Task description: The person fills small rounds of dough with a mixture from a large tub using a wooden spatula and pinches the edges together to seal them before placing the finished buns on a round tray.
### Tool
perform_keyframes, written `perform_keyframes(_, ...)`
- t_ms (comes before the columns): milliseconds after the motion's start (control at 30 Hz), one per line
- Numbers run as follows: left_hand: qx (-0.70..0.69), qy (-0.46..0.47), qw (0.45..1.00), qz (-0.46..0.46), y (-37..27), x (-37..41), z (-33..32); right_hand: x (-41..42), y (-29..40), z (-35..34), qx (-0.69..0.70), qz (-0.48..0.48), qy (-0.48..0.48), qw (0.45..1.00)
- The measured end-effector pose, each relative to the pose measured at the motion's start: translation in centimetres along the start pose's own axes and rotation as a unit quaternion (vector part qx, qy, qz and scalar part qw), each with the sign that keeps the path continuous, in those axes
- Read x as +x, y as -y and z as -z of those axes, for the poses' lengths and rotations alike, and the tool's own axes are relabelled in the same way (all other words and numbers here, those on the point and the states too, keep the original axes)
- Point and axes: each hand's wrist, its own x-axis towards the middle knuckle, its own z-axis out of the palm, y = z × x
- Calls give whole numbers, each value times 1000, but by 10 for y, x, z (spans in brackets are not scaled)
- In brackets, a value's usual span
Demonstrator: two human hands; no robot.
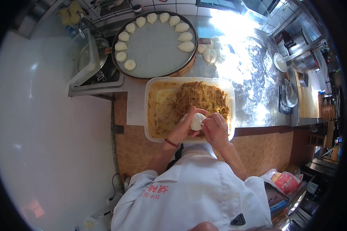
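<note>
My left hand [185, 124] cups a white pleated dough bun [197, 121] over the near part of a plastic tub [159, 83]. The fingertips of my right hand [216, 127] pinch the bun's right edge. Brown, shredded-looking filling [201, 95] is heaped in the tub's right half; the left half has only a thin smear. Beyond the tub, a large round steamer [154, 52] with a pale lining carries several shaped buns [186, 46] along its rim. Several pieces of white dough [210, 55] lie beside it on the right.
A floury metal worktop [257, 86] extends right, bearing a white bowl [280, 62] and a dark-based container [289, 95]. A sink with a faucet [88, 26] and a tilted clear plastic bin [88, 68] is left of the steamer. A white wall [52, 101] bounds the left side.
</note>
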Motion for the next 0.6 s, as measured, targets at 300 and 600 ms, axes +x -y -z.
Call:
perform_keyframes(300, 65, -44, 997, -21, 24, 13, 13, 4, 0, 7, 5, 17, 66, 998)
perform_keyframes(600, -85, 42, 995, 36, 10, 12, 8, 9, 1, 14, 18, 1, 55, 998)
